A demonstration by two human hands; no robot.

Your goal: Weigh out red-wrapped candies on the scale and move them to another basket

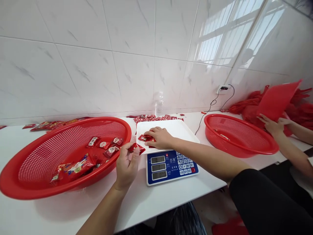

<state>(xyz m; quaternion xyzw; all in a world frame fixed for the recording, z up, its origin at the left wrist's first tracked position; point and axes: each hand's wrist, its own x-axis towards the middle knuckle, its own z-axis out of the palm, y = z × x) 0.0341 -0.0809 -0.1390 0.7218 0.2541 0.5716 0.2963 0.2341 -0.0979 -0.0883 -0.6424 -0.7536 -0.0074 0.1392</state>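
Observation:
My left hand point(127, 166) pinches a small red wrapped snack packet point(137, 148) between thumb and fingers, by the right rim of a large red basket point(26, 153). Inside that basket lie several small red packets point(111, 150) and a bigger red bag point(78, 168). My right hand point(160, 137) rests on the white tray point(182, 129) of a digital scale point(171, 166), its fingers curled over small red packets point(144, 138). The palm and part of those packets are hidden. The blue panel faces me; its display digits are too faint to read surely.
A second red basket point(241, 143) stands right of the scale with a few small packets inside. Beyond it, another person's hands point(272, 125) hold a red bag point(278, 101). Flat red packets point(52, 125), a clear bottle point(159, 104) and a cable point(203, 115) lie along the wall.

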